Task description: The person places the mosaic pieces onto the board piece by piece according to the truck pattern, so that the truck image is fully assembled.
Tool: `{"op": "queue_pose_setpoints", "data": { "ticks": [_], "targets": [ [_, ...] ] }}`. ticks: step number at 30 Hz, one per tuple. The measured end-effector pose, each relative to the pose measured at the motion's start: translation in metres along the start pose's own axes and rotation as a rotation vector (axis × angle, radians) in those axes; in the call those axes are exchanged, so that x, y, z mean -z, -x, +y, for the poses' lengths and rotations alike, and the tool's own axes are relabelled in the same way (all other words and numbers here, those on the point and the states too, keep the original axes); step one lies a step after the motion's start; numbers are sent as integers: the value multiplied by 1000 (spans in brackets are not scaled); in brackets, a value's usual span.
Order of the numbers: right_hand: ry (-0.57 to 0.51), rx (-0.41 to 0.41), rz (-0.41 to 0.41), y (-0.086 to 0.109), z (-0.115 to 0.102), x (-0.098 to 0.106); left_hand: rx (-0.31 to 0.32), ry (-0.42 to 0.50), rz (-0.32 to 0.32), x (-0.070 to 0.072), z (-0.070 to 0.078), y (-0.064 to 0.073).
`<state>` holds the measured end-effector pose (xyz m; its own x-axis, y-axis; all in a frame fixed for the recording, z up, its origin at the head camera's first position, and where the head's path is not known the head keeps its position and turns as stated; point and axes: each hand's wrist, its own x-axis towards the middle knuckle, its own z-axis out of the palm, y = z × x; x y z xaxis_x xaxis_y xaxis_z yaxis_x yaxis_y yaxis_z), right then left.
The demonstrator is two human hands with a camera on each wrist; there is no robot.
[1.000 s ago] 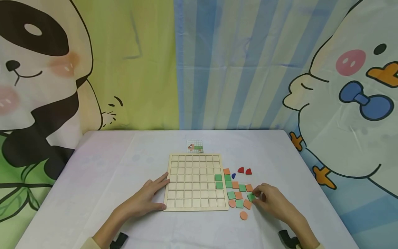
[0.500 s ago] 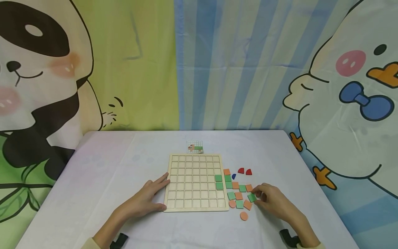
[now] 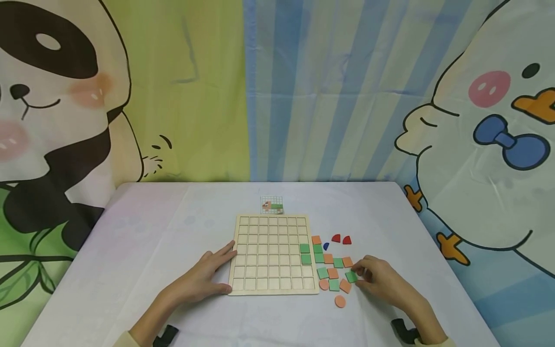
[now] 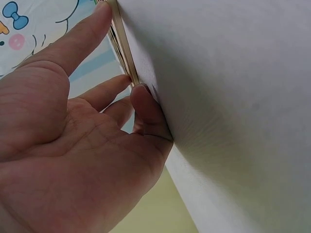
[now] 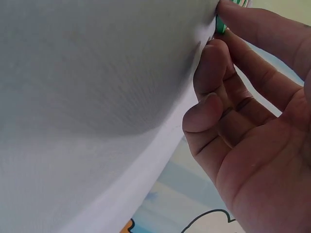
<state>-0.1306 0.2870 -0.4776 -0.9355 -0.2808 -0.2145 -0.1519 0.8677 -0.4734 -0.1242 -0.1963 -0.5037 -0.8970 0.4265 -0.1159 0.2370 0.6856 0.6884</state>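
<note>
The right hand (image 3: 381, 282) pinches a green square tile (image 3: 350, 276) between thumb and fingertips at the tile's 3 o'clock edge; in the right wrist view the fingers (image 5: 228, 68) curl in toward the palm, and a sliver of the green tile (image 5: 221, 25) shows at their tips. The tile lies on the white table (image 3: 173, 212), at the 3 o'clock edge of a loose cluster of green and orange pieces (image 3: 331, 267).

That cluster sits just beside the wooden grid board (image 3: 270, 253), at the board's 4 o'clock. Two green tiles (image 3: 305, 253) already fill cells in the board's rightmost column. An orange round piece (image 3: 340, 300) lies apart at the cluster's 6 o'clock; two red pieces (image 3: 341, 238) and a small blue piece (image 3: 325, 245) lie at its 12 o'clock.

The left hand (image 3: 204, 274) rests with fingers spread and straight against the board's 8 o'clock edge, its thumb (image 4: 146, 109) touching the board's side (image 4: 121, 41).

A small pattern card (image 3: 271, 204) lies at the board's 12 o'clock, just beyond its far edge.
</note>
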Motion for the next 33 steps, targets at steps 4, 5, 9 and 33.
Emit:
{"op": "queue_pose_setpoints", "data": {
  "ticks": [4,5,9,33],
  "targets": [
    [21,22,13,2,-1,-1,1,-2,2,0,1,1],
    [28,28,18,2,-1,-1,2,0,4,0,1,1],
    [51,22,24,2,-2,-1,9,8,7,-1,2,2],
    [26,25,52,-3,0,8,-7,-1,0,2,3,1]
  ]
}}
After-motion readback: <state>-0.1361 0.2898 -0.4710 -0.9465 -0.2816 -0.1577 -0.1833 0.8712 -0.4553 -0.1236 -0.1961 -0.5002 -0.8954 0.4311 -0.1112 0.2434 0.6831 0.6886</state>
